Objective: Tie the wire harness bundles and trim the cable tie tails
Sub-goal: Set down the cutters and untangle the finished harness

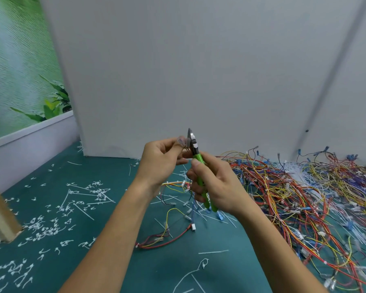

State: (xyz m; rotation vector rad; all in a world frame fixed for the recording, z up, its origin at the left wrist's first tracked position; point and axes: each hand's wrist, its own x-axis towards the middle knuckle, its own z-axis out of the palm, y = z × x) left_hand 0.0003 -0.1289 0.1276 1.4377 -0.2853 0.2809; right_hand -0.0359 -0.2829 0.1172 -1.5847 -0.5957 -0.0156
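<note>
Single head-worn wide-angle view, close above the table [106, 170], facing forward and down; wall [199, 70] at 12 o'clock, poster [15, 60] at 10 o'clock, wires [304, 197] at 3 o'clock.

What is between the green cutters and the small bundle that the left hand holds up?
Nothing visible. The right hand holds the green cutters with the blades right beside the small bundle pinched by the left hand. Only the left fingertips sit close to the blades.
</note>
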